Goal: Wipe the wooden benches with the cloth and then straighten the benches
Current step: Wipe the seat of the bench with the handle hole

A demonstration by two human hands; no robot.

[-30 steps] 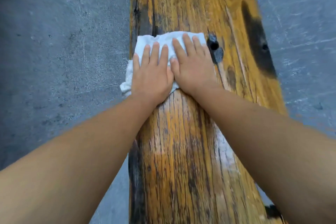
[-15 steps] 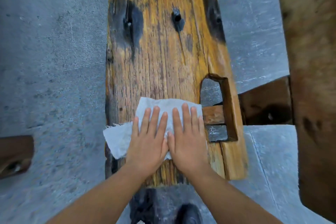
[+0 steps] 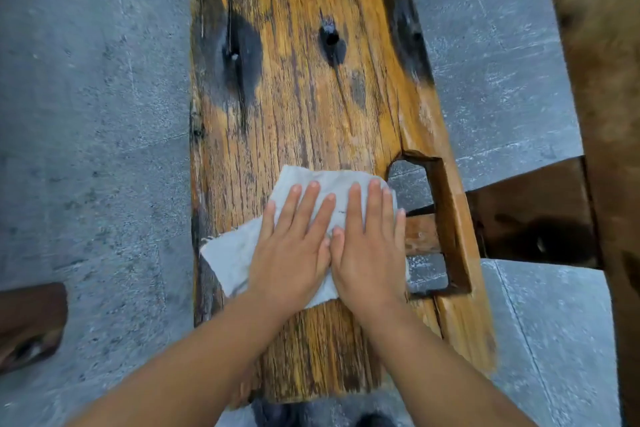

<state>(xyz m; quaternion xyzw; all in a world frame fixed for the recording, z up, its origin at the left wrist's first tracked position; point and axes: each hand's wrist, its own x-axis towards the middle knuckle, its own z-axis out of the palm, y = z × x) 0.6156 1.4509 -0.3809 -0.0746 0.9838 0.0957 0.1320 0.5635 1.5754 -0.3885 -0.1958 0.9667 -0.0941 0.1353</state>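
Observation:
A worn wooden bench (image 3: 294,97) with orange grain and dark stains runs away from me down the middle. A pale grey cloth (image 3: 235,260) lies flat on it near the end closest to me. My left hand (image 3: 294,246) and my right hand (image 3: 367,246) lie side by side on the cloth, palms down and fingers straight, pressing it onto the wood. The cloth's left corner hangs over the bench's left edge. My right little finger lies at the edge of a rectangular cutout (image 3: 415,184) in the bench's right side.
Another brown wooden plank (image 3: 602,114) runs along the right edge, joined to a dark crosspiece (image 3: 530,218). A brown wooden piece (image 3: 31,322) sits at the far left. Grey stone floor (image 3: 86,114) lies on both sides. Dark shoes (image 3: 277,416) show below the bench's end.
Both hands dragged the cloth down the bench to its near end, then pushed it a little forward again. The view has followed the hands.

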